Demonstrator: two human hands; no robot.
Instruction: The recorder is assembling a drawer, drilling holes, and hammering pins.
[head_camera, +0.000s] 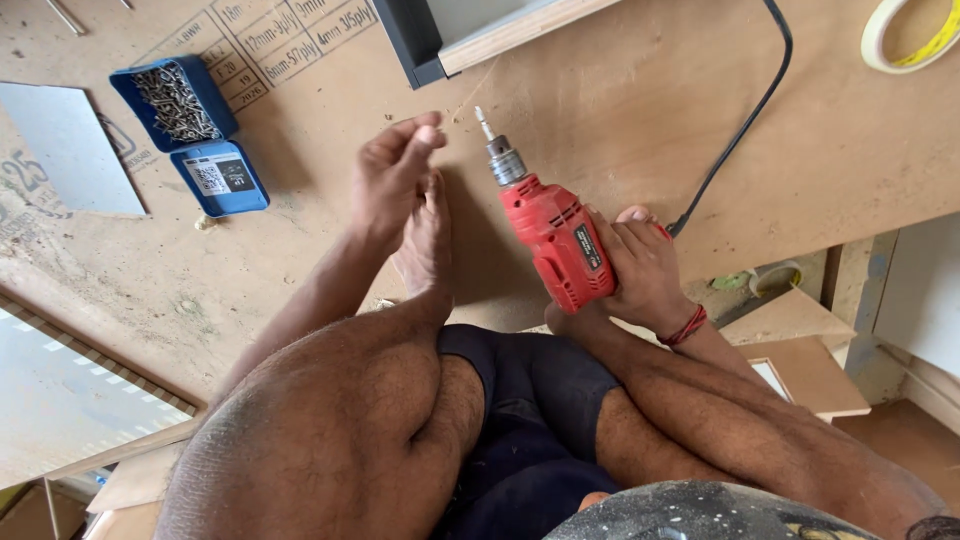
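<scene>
My right hand (648, 268) grips a red electric drill (557, 240) by its handle. Its metal chuck and bit (497, 148) point up and away over the plywood sheet (620, 110). My left hand (395, 170) is raised just left of the bit, fingertips pinched together; I cannot see anything small between them. Below that hand my bare foot (425, 245) rests on the plywood. My bent knee (340, 420) fills the lower middle.
An open blue box of screws (178, 100) lies at the upper left with its lid (222, 178) beside it. A black cable (740, 130) runs from the drill to the top. A tape roll (905, 35), a dark-framed panel (450, 35) and stacked boards (800, 365) surround me.
</scene>
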